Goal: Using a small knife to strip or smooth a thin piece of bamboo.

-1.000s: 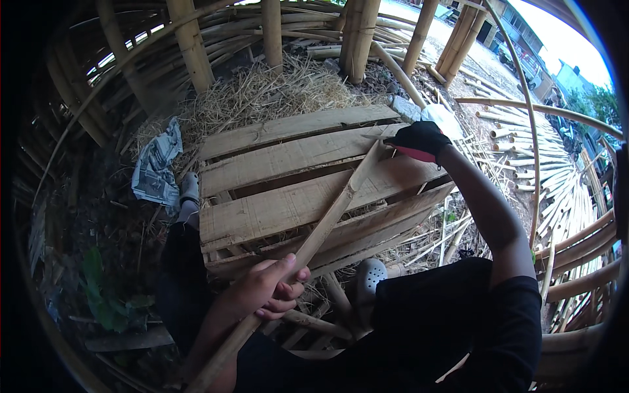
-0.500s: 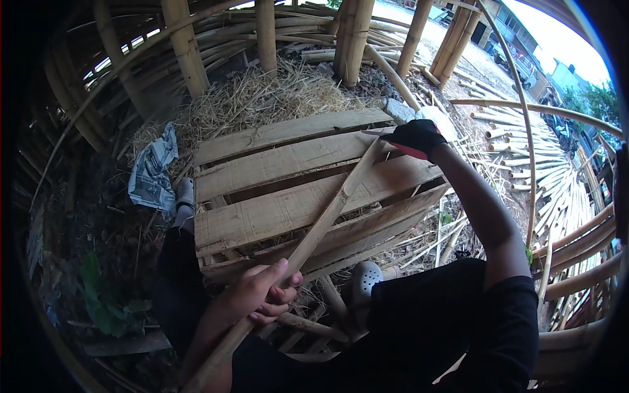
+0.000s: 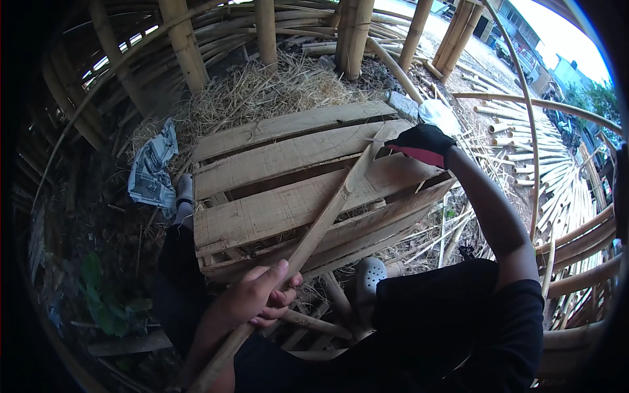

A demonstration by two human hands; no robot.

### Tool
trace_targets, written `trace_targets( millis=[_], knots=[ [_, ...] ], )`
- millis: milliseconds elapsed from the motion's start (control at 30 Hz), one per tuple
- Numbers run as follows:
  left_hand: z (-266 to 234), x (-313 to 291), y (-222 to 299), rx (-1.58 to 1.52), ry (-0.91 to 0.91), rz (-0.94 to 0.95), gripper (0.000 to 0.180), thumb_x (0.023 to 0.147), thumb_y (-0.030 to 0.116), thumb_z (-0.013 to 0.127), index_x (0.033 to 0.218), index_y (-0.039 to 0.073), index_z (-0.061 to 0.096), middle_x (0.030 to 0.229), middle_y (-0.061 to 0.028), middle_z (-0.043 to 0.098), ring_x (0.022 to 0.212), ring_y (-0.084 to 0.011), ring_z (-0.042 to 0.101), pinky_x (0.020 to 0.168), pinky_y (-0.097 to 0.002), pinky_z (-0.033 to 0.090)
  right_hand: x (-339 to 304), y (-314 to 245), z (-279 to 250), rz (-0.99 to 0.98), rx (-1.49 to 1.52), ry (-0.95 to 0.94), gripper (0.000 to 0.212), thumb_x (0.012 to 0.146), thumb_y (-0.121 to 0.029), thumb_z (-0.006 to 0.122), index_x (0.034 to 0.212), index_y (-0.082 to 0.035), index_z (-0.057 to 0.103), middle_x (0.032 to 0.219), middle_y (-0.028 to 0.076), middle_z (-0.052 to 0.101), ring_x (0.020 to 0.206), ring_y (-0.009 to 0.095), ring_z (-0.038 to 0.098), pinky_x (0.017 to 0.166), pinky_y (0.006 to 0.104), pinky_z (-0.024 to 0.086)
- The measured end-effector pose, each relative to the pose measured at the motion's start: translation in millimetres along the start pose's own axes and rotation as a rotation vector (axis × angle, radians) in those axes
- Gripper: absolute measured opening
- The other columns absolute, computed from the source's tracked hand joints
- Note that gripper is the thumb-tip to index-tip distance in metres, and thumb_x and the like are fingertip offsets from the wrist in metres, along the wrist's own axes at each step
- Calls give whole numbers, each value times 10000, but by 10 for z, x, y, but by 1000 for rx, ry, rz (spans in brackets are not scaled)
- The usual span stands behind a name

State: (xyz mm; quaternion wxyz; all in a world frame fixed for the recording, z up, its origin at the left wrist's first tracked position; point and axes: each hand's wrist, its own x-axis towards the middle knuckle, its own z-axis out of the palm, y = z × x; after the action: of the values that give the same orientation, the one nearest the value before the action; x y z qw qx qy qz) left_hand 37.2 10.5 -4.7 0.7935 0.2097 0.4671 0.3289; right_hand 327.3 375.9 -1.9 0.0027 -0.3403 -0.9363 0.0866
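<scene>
A long split bamboo strip [image 3: 324,223] slants from my lap across a slatted wooden crate [image 3: 255,219]. Bare, my left hand [image 3: 259,298] is closed around its lower part, thumb along the top. At the strip's far end is my right hand [image 3: 422,145], in a black and red glove with fingers curled. A thin pale blade, apparently of a knife [image 3: 376,139], sticks out leftward from this fist and lies against the strip. The glove hides its handle.
Straw [image 3: 275,92] is heaped behind the crate, with a crumpled newspaper sheet [image 3: 154,167] to its left. Upright bamboo posts [image 3: 354,39] stand at the back. Cut bamboo poles [image 3: 524,157] lie on the right. My shoe [image 3: 372,275] is beside the crate's near side.
My right hand has shifted slightly right and down at the strip's far end, and its blade shows less clearly. My left hand keeps its hold on the strip.
</scene>
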Motion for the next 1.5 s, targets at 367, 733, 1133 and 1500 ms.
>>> trace_targets(
  millis=[367, 733, 1133, 1500],
  knots=[
    [-65, 21, -65, 29, 14, 22, 416, 1048, 480, 370, 1004, 72, 438, 652, 65, 312, 447, 5, 245, 344, -156, 229, 227, -627, 129, -69, -393, 68, 517, 959, -623, 420, 927, -247, 774, 939, 34, 739, 895, 282, 697, 776, 369, 541],
    [-114, -86, -47, 41, 31, 8, 399, 1055, 457, 354, 1000, 71, 439, 651, 67, 311, 454, 3, 249, 348, -157, 236, -72, 393, 57, 525, -305, 177, 583, 943, -635, 463, 994, -106, 703, 899, 152, 707, 861, 352, 682, 775, 450, 519],
    [-63, -38, -41, 104, 88, 56, 391, 1057, 441, 356, 986, 67, 446, 643, 69, 336, 439, 1, 267, 345, -164, 253, -185, -1292, -21, 3, -204, -128, 521, 1004, -537, 401, 1000, -137, 734, 889, 134, 703, 791, 348, 676, 750, 447, 535],
    [-42, -43, -48, 124, 150, 27, 407, 1053, 461, 350, 991, 77, 468, 650, 75, 343, 457, 3, 278, 370, -167, 265, -202, -1561, 72, -109, -90, -75, 423, 961, -561, 465, 1118, -272, 731, 956, 128, 721, 900, 320, 695, 816, 427, 536]
  ],
)
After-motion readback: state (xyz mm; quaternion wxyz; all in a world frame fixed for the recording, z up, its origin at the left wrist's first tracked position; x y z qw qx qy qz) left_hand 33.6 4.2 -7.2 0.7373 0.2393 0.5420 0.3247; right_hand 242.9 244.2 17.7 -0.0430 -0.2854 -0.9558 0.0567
